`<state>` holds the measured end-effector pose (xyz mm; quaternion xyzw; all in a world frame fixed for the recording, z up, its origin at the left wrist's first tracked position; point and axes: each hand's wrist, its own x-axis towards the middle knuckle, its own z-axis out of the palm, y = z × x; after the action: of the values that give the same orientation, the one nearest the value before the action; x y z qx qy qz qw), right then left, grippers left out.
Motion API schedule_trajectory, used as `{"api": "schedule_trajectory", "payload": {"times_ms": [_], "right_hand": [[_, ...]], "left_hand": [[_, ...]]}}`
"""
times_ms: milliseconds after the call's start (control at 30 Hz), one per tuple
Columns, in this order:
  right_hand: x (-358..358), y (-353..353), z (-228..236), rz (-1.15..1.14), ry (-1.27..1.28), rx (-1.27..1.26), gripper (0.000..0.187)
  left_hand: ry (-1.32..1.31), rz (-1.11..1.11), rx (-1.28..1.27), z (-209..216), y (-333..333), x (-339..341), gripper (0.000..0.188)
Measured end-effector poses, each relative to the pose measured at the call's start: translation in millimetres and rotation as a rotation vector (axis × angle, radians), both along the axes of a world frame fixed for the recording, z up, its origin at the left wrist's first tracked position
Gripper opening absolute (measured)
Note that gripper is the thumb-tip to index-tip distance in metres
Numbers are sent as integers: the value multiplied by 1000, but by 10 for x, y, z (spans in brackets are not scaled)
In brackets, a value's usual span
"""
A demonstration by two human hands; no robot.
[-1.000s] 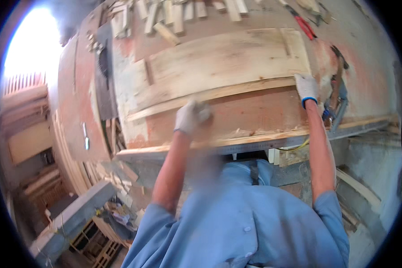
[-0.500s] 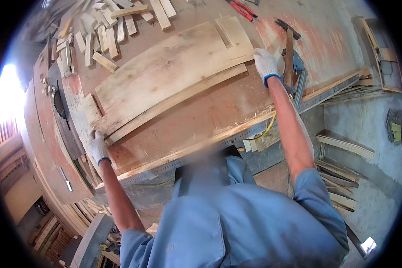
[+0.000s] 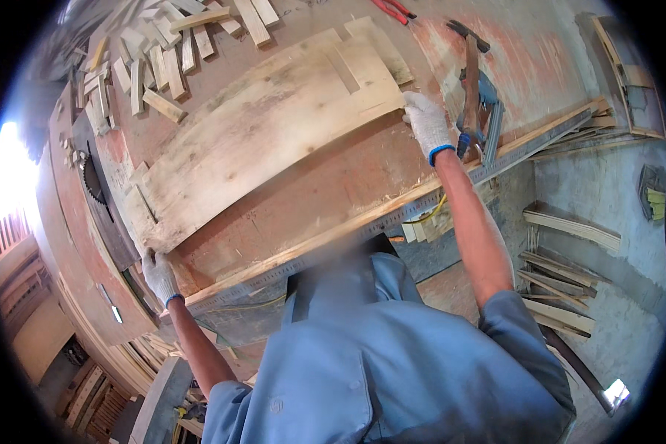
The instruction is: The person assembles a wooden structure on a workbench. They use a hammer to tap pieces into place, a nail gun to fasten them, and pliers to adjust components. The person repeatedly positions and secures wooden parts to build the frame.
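A long pale wooden panel [image 3: 251, 140] lies aslant on the workbench, with a narrow slot near each end. At its near left corner, my left hand [image 3: 160, 277] in a white glove pinches the edge. My right hand [image 3: 426, 124], gloved in white with a blue cuff, grips the near right corner. Another flat wooden piece [image 3: 385, 50] sticks out from behind the panel's far right end. The undersides of both hands and whatever lies beneath the panel are hidden.
Loose wood offcuts [image 3: 174, 74] are heaped at the far left, near a circular saw blade [image 3: 92, 177]. Right of the panel lie a hammer [image 3: 471, 81], a blue power tool [image 3: 487, 92] and red-handled pliers [image 3: 394, 10]. A metal ruler strip [image 3: 392, 217] runs along the bench's near edge.
The panel has shifted toward me and a little left, covering the strip that showed along its near edge. Both hands moved with it. A piece behind its right end is now exposed.
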<state>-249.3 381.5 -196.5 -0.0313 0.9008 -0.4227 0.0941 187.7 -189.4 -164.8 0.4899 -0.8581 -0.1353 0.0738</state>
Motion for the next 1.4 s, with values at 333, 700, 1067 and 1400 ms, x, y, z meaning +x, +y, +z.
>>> {"api": "schedule_trajectory", "payload": {"times_ms": [333, 700, 1067, 1400], "right_hand": [[86, -105, 227, -192, -296, -409, 39], [65, -44, 47, 34, -115, -109, 40], [-23, 112, -48, -14, -256, -333, 43], [-36, 117, -34, -43, -263, -322, 46]], "left_hand": [[105, 117, 149, -124, -117, 52, 39], [67, 62, 181, -294, -337, 374, 49], [-91, -283, 4, 75, -143, 291, 67], [9, -412, 19, 81, -340, 315, 56]]}}
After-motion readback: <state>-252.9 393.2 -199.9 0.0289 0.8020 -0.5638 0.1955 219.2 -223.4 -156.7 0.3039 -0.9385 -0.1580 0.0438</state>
